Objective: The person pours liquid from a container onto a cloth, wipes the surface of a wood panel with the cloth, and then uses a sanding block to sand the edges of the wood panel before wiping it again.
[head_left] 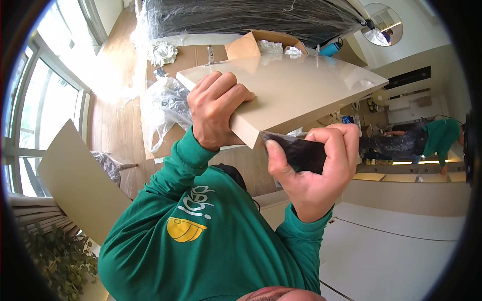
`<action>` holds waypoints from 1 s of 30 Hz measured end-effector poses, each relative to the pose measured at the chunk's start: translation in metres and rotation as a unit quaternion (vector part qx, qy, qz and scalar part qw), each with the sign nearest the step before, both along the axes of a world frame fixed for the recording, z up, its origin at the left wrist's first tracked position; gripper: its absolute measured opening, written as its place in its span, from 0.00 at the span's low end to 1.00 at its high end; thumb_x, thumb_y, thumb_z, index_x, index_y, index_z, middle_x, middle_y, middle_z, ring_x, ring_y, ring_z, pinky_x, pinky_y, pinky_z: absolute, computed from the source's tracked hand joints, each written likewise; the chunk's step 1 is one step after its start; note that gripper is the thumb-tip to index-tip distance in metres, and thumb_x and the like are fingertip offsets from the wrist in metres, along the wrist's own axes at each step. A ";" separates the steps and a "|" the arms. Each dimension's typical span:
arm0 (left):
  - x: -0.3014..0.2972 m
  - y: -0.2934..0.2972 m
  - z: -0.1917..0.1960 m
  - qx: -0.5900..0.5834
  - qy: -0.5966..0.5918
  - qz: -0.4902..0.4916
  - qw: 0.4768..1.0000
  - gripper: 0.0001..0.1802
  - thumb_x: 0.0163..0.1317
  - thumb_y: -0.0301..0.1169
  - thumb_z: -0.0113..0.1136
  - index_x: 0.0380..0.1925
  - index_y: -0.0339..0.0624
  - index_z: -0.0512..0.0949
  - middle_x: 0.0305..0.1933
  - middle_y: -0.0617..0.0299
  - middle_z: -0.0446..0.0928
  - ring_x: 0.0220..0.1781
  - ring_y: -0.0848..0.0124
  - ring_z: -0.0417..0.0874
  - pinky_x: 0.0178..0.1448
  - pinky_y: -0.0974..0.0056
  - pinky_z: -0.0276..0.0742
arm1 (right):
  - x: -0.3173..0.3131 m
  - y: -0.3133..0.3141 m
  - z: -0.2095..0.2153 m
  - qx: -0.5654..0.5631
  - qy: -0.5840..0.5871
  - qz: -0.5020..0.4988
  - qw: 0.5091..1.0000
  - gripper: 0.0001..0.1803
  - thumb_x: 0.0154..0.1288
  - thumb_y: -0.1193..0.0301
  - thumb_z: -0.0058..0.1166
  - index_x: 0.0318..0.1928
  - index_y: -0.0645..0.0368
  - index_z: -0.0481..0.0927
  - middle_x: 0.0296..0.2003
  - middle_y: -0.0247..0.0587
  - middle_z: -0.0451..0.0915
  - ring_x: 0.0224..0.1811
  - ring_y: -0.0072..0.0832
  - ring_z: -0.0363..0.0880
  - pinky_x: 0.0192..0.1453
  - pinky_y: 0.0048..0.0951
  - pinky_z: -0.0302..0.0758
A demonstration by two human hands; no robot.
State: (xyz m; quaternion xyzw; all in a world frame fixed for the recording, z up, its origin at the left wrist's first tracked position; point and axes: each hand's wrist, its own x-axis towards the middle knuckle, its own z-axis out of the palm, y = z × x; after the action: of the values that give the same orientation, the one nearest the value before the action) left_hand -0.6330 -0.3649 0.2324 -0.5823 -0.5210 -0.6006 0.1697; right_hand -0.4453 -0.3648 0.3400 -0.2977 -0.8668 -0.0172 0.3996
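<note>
A glossy beige cabinet door panel (296, 90) lies tilted in front of me, with metal hinges (210, 55) standing up along its far edge. My left hand (213, 108) is closed over its left edge, thumb on the top face. Between the thumb and fingers of my right hand (321, 175) is a thin, dark sheet (301, 154) that looks like sandpaper. One end of this sheet touches the panel's near corner, just below the edge. The underside of the panel is hidden.
Beyond the panel are an open cardboard box (242, 46) with crumpled wrapping and a blue bottle (330, 49). Clear plastic (168, 108) lies to the left. Another beige panel (80, 180) leans at the left, near windows. A person in green (436, 138) bends at the far right.
</note>
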 end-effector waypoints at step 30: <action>0.001 0.002 0.003 0.012 -0.006 0.004 1.000 0.23 0.28 0.43 0.75 0.26 0.46 0.80 0.26 0.62 0.69 0.28 0.61 0.73 0.32 0.57 0.69 | 0.015 0.013 -0.002 -0.050 0.056 -0.058 0.996 0.23 0.44 0.64 0.80 0.31 0.59 0.77 0.35 0.38 0.69 0.33 0.35 0.73 0.32 0.37 0.73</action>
State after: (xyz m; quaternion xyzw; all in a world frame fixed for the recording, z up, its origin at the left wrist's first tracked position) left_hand -0.6321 -0.3626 0.2350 -0.5744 -0.5169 -0.6097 0.1764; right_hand -0.4300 -0.3523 0.3382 -0.3673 -0.8242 0.0196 0.4306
